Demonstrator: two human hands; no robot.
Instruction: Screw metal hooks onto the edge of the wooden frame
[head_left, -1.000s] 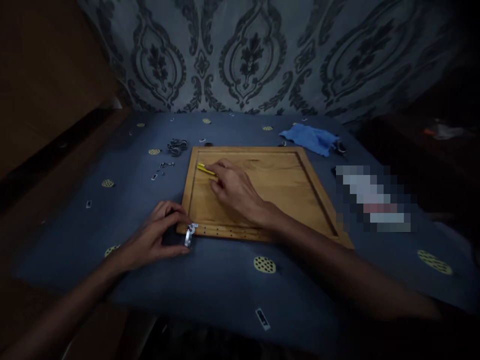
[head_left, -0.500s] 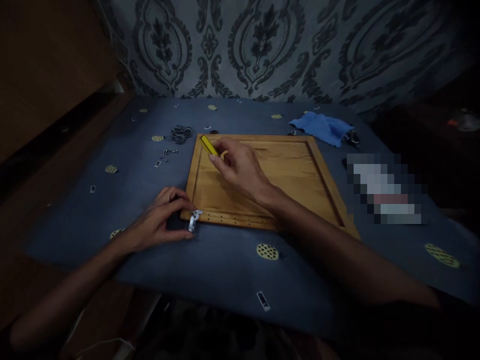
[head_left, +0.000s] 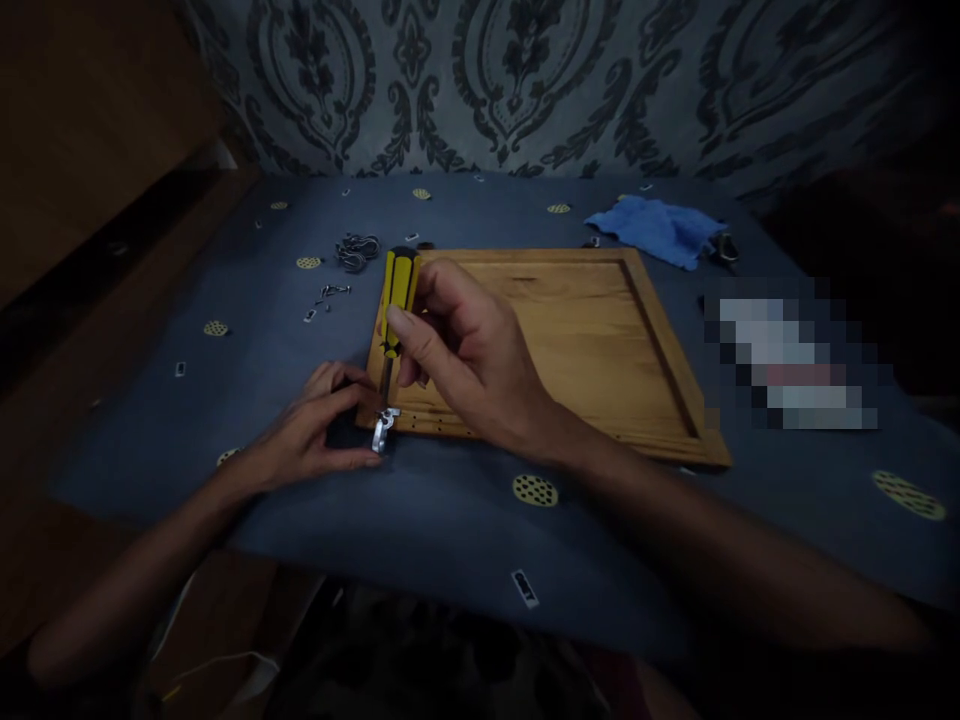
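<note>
A framed wooden panel (head_left: 570, 340) lies flat on a blue cloth-covered table (head_left: 450, 530). My right hand (head_left: 469, 350) grips a yellow-and-black screwdriver (head_left: 396, 295) held nearly upright, its tip down on a small metal hinge (head_left: 382, 428) at the panel's near left corner. My left hand (head_left: 311, 430) pinches that hinge against the panel's edge with thumb and fingers. A row of small holes runs along the panel's near rail.
A pile of metal hooks (head_left: 354, 250) and loose small hardware (head_left: 330, 295) lie left of the panel. A crumpled blue rag (head_left: 660, 228) sits at the back right. A blurred-out object (head_left: 795, 360) lies right of the panel. Patterned fabric hangs behind.
My right hand picked the screwdriver up off the panel, swung it upright and brought its tip down onto the hinge. My left hand stayed on the hinge.
</note>
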